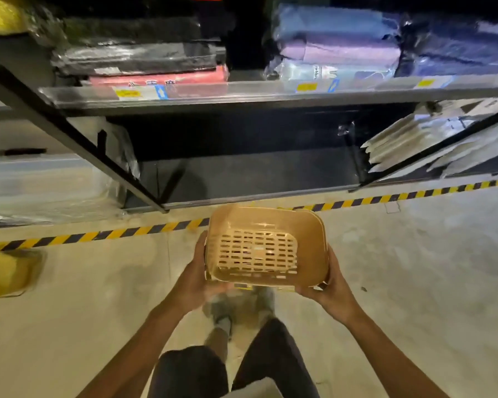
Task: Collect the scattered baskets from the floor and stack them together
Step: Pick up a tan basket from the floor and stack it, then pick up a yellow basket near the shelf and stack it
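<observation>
A tan plastic basket [266, 245] with a slotted bottom is held above the floor in front of me, its opening facing up towards me. More rims show at its right edge, so it looks like nested baskets. My left hand [194, 275] grips its left side and my right hand [329, 285] grips its right side from below. A yellow basket-like object [9, 272] lies on the floor at the far left, blurred.
A metal shelf rack [242, 94] stands ahead with wrapped packages; its bottom bay is dark. Yellow-black hazard tape [112, 234] runs across the concrete floor. White flat packs [431, 145] lean at the lower right. My legs and shoes are below the basket.
</observation>
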`<state>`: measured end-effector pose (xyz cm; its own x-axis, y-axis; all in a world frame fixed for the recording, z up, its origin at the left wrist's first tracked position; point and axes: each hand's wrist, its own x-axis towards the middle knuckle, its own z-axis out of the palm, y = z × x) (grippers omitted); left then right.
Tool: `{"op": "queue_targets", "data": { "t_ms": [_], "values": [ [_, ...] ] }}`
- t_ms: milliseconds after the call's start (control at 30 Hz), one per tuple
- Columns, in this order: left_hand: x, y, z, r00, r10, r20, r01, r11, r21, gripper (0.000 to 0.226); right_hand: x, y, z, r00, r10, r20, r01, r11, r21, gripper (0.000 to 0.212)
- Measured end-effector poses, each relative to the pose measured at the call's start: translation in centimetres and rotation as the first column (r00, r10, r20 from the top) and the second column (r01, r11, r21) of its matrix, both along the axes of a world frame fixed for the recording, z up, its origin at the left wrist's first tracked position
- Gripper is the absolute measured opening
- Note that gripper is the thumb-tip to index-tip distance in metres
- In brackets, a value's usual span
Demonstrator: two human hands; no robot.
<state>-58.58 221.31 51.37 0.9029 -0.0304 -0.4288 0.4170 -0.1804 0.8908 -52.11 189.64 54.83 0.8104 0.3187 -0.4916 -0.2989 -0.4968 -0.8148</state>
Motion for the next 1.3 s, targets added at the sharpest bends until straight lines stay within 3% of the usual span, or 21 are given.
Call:
{"op": "queue_targets", "data": {
  "t_ms": [133, 233, 467, 600, 667, 800, 933, 1100, 1200, 1300],
  "values": [
    [1.8, -0.9, -6.6, 0.997, 0.058, -0.055, -0.057, 0.998, 0.030, 0.119, 3.6, -0.2, -7.1, 0.994, -0.032, -0.100, 0.035, 0.999, 0.021, 0.099],
    [3.0, -1.5, -11.8, 0.997, 0.068, -0.037, -0.066, 0.997, 0.050, 0.131, 6.2, 0.0, -12.0, 0.997, 0.013, -0.071, -0.011, 1.000, 0.024, 0.103],
    [3.1, -4.0, -20.7, 0.998, 0.054, -0.041, -0.049, 0.992, 0.118, 0.115, 7.9, -1.5, -21.5, 0.998, 0.056, 0.042, -0.056, 0.998, -0.002, 0.087],
    [2.7, -5.7, -23.6, 0.999, 0.033, -0.040, -0.028, 0.993, 0.115, 0.127, 6.6, -2.6, -25.9, 0.998, 0.021, -0.062, -0.021, 1.000, 0.010, 0.082],
    [2.2, -6.3, -25.3, 0.999, 0.003, -0.042, 0.002, 0.995, 0.104, 0.119, 6.1, -2.9, -27.7, 0.993, 0.010, -0.119, -0.010, 1.000, 0.005, 0.087],
    [1.8, -6.9, -26.8, 0.977, 0.051, -0.207, -0.032, 0.995, 0.092, 0.125, 5.5, -3.1, -30.0, 0.983, 0.093, -0.156, -0.092, 0.996, 0.016, 0.099],
    [1.8, -6.7, -27.2, 0.976, 0.019, -0.219, -0.003, 0.997, 0.073, 0.120, 6.3, -3.3, -30.4, 0.969, 0.126, -0.213, -0.127, 0.992, 0.010, 0.094],
    [1.8, -4.7, -23.8, 0.860, 0.107, -0.499, -0.029, 0.987, 0.161, 0.109, 8.4, -4.5, -27.3, 0.892, 0.189, -0.410, -0.280, 0.944, -0.175, 0.072],
    [2.1, -3.8, -19.3, 0.830, 0.092, -0.551, 0.068, 0.962, 0.264, 0.100, 10.0, -4.3, -22.6, 0.882, 0.278, -0.380, -0.389, 0.884, -0.257, 0.071],
    [1.7, -2.6, -13.1, 0.869, 0.028, -0.493, 0.158, 0.930, 0.330, 0.090, 12.0, -2.3, -16.1, 0.867, 0.379, -0.324, -0.476, 0.822, -0.314, 0.073]
  ]
}}
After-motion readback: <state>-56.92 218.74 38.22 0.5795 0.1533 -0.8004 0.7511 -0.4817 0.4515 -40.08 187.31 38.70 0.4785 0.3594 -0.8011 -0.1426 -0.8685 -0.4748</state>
